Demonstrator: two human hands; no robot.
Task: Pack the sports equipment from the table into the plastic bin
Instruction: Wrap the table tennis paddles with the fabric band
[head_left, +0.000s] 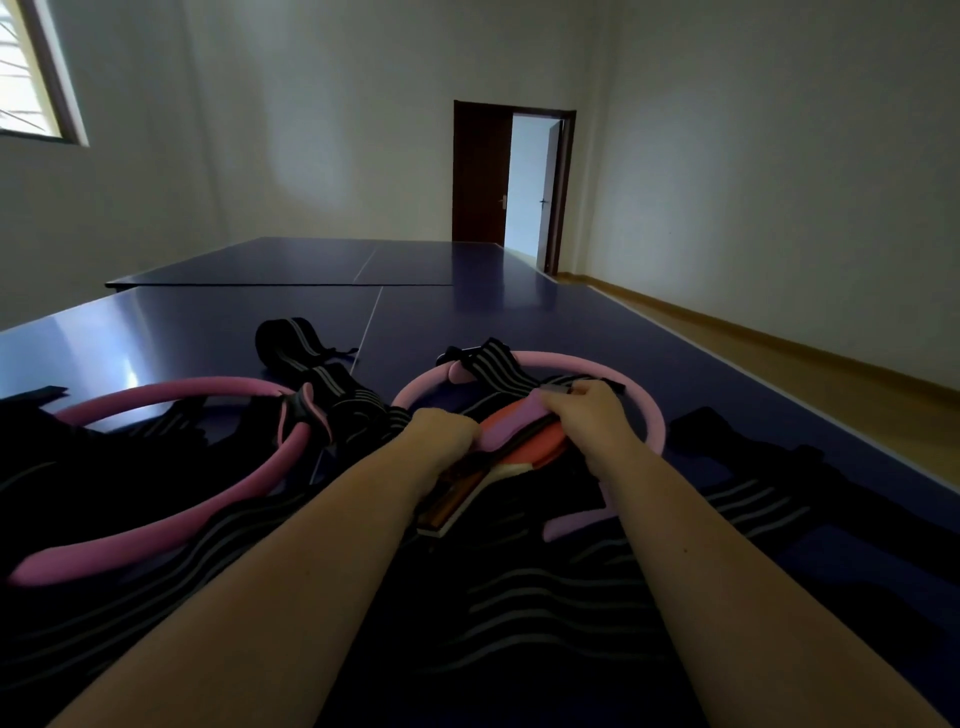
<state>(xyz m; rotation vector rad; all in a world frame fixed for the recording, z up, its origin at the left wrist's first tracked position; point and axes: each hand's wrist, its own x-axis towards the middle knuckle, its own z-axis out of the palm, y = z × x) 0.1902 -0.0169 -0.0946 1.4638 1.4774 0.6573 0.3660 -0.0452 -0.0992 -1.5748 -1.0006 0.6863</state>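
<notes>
single head-worn view, forward and down, close over the table (519, 312)

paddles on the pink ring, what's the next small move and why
Probably lift the paddles straight up off the pink ring: the left hand and the right hand both grip the stack, striped straps crowd around it, and no bin is in view.

2 bare forearms lead to a bare left hand (444, 434) and bare right hand (593, 419).

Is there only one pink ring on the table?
No, two lie on the blue table: the left pink ring and the right pink ring.
</notes>
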